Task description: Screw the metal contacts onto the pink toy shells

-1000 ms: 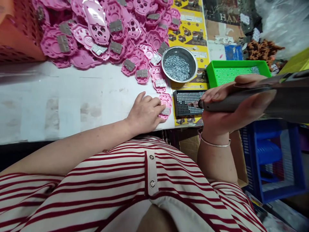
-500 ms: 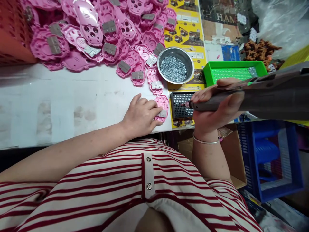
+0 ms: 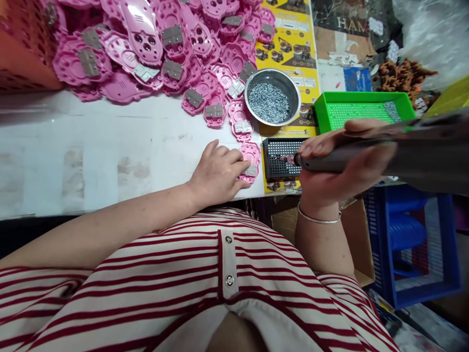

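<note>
My left hand (image 3: 219, 174) rests on the white tabletop, its thumb and fingertips closed on the edge of a pink plastic shell (image 3: 250, 155) with a metal plate at its lower end. My right hand (image 3: 326, 168) is wrapped round a dark electric screwdriver (image 3: 366, 159). The screwdriver's tip points left, over a black perforated tray (image 3: 273, 157) with small screws standing in many of its holes. Behind that tray sits a metal bowl (image 3: 251, 107) full of small silvery screws. More pink shells (image 3: 241, 124) trail back from the one under my left fingers.
Pink shells (image 3: 134, 88) lie heaped at the back left beside an orange perforated basket (image 3: 25, 49). A green tray (image 3: 322, 115) with a few screws stands at the right. Brown plastic pieces (image 3: 405, 78) are behind it. Blue crates (image 3: 388, 264) stand below the table's right side.
The whole view has shifted slightly, so the table things appear a little further right. The screwdriver's tip stays over the black tray, and my left hand keeps its place on the pink shell.
</note>
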### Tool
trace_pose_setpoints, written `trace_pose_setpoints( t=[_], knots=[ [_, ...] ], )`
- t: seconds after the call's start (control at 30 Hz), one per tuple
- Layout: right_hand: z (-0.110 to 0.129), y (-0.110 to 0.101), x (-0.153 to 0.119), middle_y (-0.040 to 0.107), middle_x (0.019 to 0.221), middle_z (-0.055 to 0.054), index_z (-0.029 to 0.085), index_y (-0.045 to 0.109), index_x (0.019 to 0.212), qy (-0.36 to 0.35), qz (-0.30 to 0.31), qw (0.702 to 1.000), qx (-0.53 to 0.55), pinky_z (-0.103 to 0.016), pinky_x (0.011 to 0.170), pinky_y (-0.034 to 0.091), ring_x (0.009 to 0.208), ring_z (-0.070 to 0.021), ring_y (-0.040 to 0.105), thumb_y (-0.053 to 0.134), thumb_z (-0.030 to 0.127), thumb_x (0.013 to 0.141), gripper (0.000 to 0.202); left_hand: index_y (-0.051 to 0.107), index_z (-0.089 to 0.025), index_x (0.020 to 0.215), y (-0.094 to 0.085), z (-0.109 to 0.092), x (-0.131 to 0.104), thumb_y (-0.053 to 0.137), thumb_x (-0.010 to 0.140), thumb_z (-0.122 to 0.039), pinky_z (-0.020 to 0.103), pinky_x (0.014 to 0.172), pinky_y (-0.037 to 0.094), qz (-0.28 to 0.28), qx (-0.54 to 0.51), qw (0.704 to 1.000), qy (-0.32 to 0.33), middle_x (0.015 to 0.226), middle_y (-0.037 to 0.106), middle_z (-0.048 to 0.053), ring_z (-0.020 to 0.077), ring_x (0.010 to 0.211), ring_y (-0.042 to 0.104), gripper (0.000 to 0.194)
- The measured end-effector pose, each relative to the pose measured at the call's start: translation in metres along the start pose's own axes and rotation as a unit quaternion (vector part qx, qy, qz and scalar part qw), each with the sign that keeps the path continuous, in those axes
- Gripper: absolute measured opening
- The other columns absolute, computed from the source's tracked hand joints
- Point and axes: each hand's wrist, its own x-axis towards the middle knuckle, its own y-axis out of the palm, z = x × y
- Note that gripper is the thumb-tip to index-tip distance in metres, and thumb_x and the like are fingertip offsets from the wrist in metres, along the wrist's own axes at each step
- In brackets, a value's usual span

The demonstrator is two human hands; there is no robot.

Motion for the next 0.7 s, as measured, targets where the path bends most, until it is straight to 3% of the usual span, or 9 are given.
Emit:
trace_pose_setpoints(
  t=[0.1,0.23,0.37,0.47,0.7],
  knots=[
    [0.013,0.006,-0.006,0.036,0.055,0.005,0.031,0.065,0.094,-0.078,0.011,0.994,0.074,-0.022,0.042,0.042,0.043,-0.0089,0.045,0.054,0.060,0.089,0.032,0.072,-0.018,0.112,0.000,0.000,0.001,0.071,0.085,-0.044,0.055,0.104,0.034,-0.001,0.002,1.000,-0.002,0.107,0.067,0.009,0.0290,0.097,0.055,0.038],
    [0.018,0.021,-0.020,0.042,0.056,0.004,0.029,0.067,0.095,-0.055,0.062,0.990,0.117,-0.024,0.042,0.045,0.044,-0.0102,0.048,0.056,0.055,0.090,0.030,0.073,-0.018,0.110,0.000,0.000,0.002,0.070,0.085,-0.042,0.054,0.105,0.034,0.006,0.005,1.000,-0.011,0.106,0.067,0.009,0.0292,0.097,0.055,0.036],
    [0.006,0.032,-0.030,0.045,0.053,0.005,0.030,0.063,0.098,-0.078,0.076,0.991,0.082,-0.023,0.037,0.039,0.039,-0.0103,0.041,0.048,0.057,0.092,0.031,0.073,-0.019,0.107,-0.002,-0.001,0.003,0.070,0.085,-0.045,0.054,0.105,0.034,0.007,0.006,1.000,-0.018,0.106,0.067,0.008,0.0289,0.097,0.055,0.034],
    [-0.005,0.032,-0.033,0.047,0.054,0.006,0.031,0.058,0.095,-0.061,0.084,0.992,0.067,-0.025,0.037,0.039,0.038,-0.0114,0.041,0.046,0.063,0.091,0.035,0.074,-0.020,0.105,-0.002,-0.002,0.003,0.072,0.083,-0.044,0.053,0.104,0.035,0.006,0.008,1.000,-0.021,0.106,0.067,0.008,0.0291,0.097,0.055,0.032],
    [-0.007,0.032,-0.034,0.043,0.056,0.005,0.031,0.064,0.098,-0.037,0.099,0.990,0.097,-0.027,0.043,0.043,0.042,-0.0113,0.045,0.054,0.056,0.091,0.028,0.074,-0.019,0.102,-0.003,-0.001,0.005,0.073,0.082,-0.043,0.053,0.103,0.036,0.010,0.003,1.000,-0.021,0.104,0.067,0.008,0.0292,0.097,0.056,0.032]
  ],
)
